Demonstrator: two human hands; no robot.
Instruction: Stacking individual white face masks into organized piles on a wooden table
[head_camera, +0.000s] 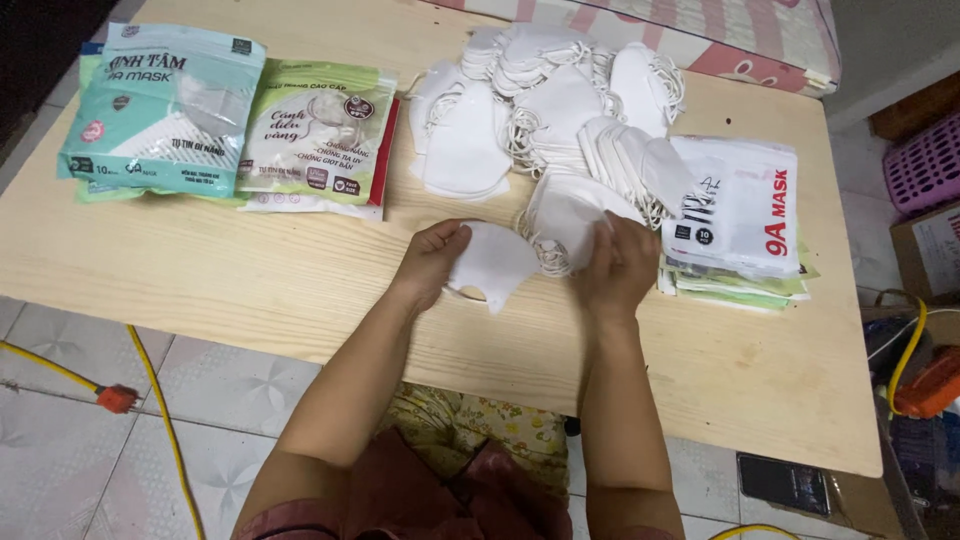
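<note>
— What do the hands have?
— The left hand (432, 258), fingers curled, pinches a folded white face mask (492, 262) on the wooden worktop (250, 280). The right hand (618, 262), loosely bent, grips a second mask (565, 215) just beside it.
— And around that mask?
— Behind it, a heap of white masks (540, 100); bare wood toward the near edge; tiled floor (90, 480) below.

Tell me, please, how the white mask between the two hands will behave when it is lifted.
The white mask is thin folded cloth, so it probably flexes and sags rather than staying stiff. It looks very light; the left hand holds one edge easily. Its ear loops, near the right hand, may dangle and tangle with the pile of masks.
</note>
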